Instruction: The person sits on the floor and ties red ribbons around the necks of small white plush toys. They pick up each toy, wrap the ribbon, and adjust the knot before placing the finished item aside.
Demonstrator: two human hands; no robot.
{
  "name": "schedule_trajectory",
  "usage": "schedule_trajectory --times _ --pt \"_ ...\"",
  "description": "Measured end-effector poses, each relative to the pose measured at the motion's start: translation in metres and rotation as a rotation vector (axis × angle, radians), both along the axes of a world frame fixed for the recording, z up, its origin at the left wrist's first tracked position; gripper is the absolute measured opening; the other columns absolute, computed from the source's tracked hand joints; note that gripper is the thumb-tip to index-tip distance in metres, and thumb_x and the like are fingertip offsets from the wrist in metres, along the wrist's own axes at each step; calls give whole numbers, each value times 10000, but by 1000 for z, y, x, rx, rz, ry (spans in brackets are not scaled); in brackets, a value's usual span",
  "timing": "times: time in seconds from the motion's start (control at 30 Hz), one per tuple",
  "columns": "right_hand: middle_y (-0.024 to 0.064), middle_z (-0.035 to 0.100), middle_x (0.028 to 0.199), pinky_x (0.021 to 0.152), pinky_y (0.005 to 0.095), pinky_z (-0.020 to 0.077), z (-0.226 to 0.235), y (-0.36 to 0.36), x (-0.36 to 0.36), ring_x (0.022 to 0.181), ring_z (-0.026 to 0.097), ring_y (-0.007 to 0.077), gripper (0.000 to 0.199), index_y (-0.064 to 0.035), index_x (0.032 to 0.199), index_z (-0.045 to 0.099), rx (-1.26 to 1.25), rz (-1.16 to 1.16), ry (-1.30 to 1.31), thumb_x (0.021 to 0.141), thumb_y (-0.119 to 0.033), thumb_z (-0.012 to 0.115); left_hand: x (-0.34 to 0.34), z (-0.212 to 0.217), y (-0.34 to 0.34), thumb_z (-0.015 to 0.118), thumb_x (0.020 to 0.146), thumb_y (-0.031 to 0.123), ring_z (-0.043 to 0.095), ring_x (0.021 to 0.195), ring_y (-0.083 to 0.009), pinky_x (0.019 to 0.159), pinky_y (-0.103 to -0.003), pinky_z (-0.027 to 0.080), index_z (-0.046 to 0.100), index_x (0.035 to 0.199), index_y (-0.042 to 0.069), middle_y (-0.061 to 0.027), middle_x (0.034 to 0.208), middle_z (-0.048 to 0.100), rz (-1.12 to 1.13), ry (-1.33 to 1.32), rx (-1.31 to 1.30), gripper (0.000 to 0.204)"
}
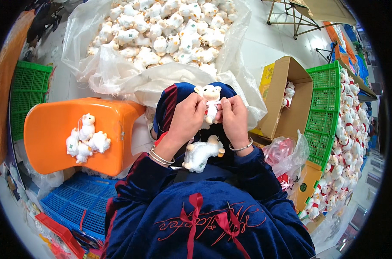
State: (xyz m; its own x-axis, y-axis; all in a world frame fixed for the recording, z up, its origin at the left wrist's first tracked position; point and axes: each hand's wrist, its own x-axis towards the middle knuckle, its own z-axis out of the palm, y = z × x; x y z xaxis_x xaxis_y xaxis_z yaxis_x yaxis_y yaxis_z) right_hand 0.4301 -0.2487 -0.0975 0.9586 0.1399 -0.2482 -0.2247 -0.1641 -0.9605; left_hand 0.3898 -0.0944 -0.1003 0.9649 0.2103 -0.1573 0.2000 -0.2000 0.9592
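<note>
Over my lap, both hands hold a small white plush animal [212, 92] upright, its cream head and ears facing up. A bit of red shows at its neck and chest between my fingers. My left hand [186, 115] is closed, thumb and fingertips pinching the toy's left side. From the other side my right hand [234, 120] pinches at its neck, fingers curled in; whether they grip the red piece or the plush is too small to tell. A second white plush animal [200, 154] lies on its side in my lap, below my wrists.
Ahead, a large clear plastic bag [97, 64] holds many white plush toys. Several more sit on an orange stool [45, 138] at left, beside a blue crate [75, 198]. At right stand a cardboard box [271, 101], a bag of red pieces [284, 151] and a green crate [321, 125] by heaped toys.
</note>
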Motion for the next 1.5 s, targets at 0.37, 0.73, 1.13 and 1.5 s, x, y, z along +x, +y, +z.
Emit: schedule_trajectory --times 0.37,0.73,1.13,1.5 --pt "42 638 760 526 243 503 22 0 11 586 621 76 191 -13 912 556 -70 60 59 1056 -136 583 11 -10 13 642 977 228 652 749 -268 699 -377 516 638 895 -40 -182 862 663 -15 52 -121 279" --pt "34 615 655 517 267 470 11 6 9 553 581 84 179 -5 917 594 -170 66 -92 1034 -138 618 21 11 0 757 865 340 695 705 -356 635 -436 536 626 805 1 -195 727 685 -9 135 202 369" --pt "51 658 777 631 272 488 -3 3 12 703 568 80 173 26 948 643 -163 52 -136 1010 -134 662 18 13 2 764 876 286 688 670 -259 622 -367 536 651 844 -17 -157 729 692 -48 140 158 325" --pt "34 659 792 643 270 485 2 5 10 717 560 71 202 25 964 653 -113 64 -140 1033 -164 635 15 6 7 712 915 156 691 707 -207 669 -327 548 693 944 -35 -133 808 713 -29 -31 31 194"
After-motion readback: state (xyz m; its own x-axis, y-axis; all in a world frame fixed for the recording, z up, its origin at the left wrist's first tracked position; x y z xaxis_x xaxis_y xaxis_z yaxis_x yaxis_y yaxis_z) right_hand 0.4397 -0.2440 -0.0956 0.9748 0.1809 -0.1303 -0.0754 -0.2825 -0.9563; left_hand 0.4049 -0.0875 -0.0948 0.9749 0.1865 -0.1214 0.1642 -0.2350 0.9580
